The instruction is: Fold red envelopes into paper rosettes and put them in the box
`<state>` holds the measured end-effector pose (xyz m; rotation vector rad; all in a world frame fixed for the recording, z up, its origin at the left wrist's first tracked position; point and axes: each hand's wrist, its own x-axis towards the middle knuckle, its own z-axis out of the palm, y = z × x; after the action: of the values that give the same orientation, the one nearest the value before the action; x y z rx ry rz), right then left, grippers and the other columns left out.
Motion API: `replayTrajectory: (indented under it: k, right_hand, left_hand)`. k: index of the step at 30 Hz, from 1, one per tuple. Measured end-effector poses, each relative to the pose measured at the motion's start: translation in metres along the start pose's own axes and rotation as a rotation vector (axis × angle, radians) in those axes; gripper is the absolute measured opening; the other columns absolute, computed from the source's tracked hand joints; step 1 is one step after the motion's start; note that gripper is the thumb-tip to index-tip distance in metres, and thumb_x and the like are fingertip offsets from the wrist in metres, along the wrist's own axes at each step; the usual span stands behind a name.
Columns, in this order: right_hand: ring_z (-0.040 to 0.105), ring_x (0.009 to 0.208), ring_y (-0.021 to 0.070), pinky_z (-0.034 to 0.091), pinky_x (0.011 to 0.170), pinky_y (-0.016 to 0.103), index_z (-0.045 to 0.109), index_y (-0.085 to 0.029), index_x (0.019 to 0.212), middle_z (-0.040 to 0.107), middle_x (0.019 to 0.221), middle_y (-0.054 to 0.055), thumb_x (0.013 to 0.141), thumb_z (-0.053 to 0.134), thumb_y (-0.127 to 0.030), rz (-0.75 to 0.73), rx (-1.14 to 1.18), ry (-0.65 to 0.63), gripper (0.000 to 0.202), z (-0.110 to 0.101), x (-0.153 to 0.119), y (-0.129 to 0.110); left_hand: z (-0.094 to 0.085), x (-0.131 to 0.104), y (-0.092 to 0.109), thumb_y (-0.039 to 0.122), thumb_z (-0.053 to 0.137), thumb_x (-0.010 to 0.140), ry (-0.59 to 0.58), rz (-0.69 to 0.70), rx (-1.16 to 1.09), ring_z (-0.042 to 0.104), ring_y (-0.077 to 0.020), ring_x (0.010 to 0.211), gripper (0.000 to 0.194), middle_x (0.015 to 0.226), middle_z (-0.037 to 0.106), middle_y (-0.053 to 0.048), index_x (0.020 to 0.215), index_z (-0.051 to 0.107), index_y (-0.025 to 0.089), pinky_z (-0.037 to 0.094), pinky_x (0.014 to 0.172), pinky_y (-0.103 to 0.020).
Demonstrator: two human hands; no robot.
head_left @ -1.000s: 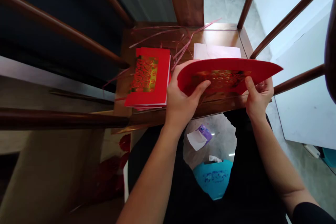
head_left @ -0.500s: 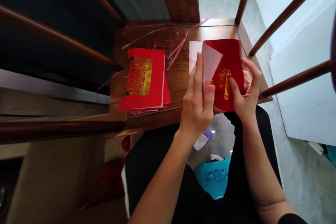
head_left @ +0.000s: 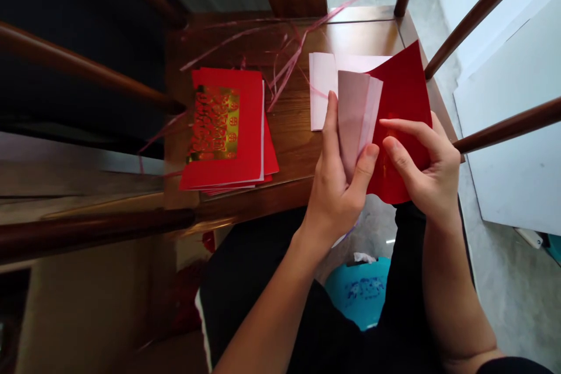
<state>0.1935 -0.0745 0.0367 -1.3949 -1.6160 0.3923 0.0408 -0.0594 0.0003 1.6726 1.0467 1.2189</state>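
My left hand (head_left: 337,181) is closed on a red envelope (head_left: 405,93). Its thumb lies in front of pale, layered paper flaps (head_left: 355,111) at the left side, its fingers behind. Gold print shows faintly on the envelope's red face. My right hand (head_left: 427,169) is at the envelope's right side, thumb and index finger over the red face, another fingertip behind the edge. A stack of red envelopes (head_left: 249,128) with gold print lies to the left on the wooden seat (head_left: 291,152). Pale papers (head_left: 322,87) lie on the seat behind my left hand.
Torn pink plastic string (head_left: 293,64) lies across the back of the seat. Dark wooden rods (head_left: 486,11) rise at both sides. A turquoise bin (head_left: 362,292) stands on the floor between my legs. A white panel (head_left: 517,128) leans at the right.
The envelope has been tilted and its top right corner swings outward. More pale layers show beside my left thumb. My right index finger has come round onto the red face.
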Motion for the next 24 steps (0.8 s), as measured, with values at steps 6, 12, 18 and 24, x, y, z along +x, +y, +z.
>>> replayTrajectory:
  k: [6,12,18,24]
  right_hand:
    - [0.07,0.126,0.0311,0.06,0.113,0.055,0.082,-0.032,0.102,0.07,0.128,0.006,0.1,0.071,-0.042,0.072,0.121,0.036,0.015,-0.003,0.002,-0.015]
    - [0.068,0.131,0.0318,0.062,0.112,0.054,0.081,-0.035,0.098,0.07,0.132,0.004,0.099,0.074,-0.043,0.089,0.115,0.021,0.01,-0.011,0.0,-0.022]
    - [0.069,0.13,0.0302,0.062,0.112,0.052,0.079,-0.034,0.094,0.071,0.133,0.003,0.099,0.074,-0.032,0.081,0.08,-0.004,0.007,-0.017,-0.001,-0.024]
    - [0.07,0.13,0.0298,0.062,0.113,0.052,0.079,-0.036,0.094,0.07,0.135,0.001,0.097,0.076,-0.027,0.085,0.091,-0.011,0.01,-0.023,-0.001,-0.025]
  left_hand:
    - [0.003,-0.003,0.003,0.058,0.044,0.111,-0.072,0.02,-0.088,0.032,-0.0278,0.166,0.068,0.177,0.035,-0.005,0.171,0.02,0.038,0.03,0.138,-0.046]
    - [0.003,-0.008,0.004,0.061,0.041,0.109,-0.166,0.019,-0.127,0.041,-0.0327,0.16,0.069,0.175,0.037,-0.002,0.172,0.02,0.041,0.036,0.137,-0.053]
    - [0.004,-0.013,0.001,0.067,0.035,0.108,-0.213,0.0,-0.153,0.043,-0.0336,0.16,0.072,0.163,0.053,-0.005,0.173,0.019,0.04,0.037,0.136,-0.054]
    - [0.006,-0.014,0.001,0.067,0.037,0.108,-0.249,-0.042,-0.239,0.038,-0.0332,0.163,0.071,0.172,0.044,-0.002,0.172,0.022,0.04,0.043,0.134,-0.053]
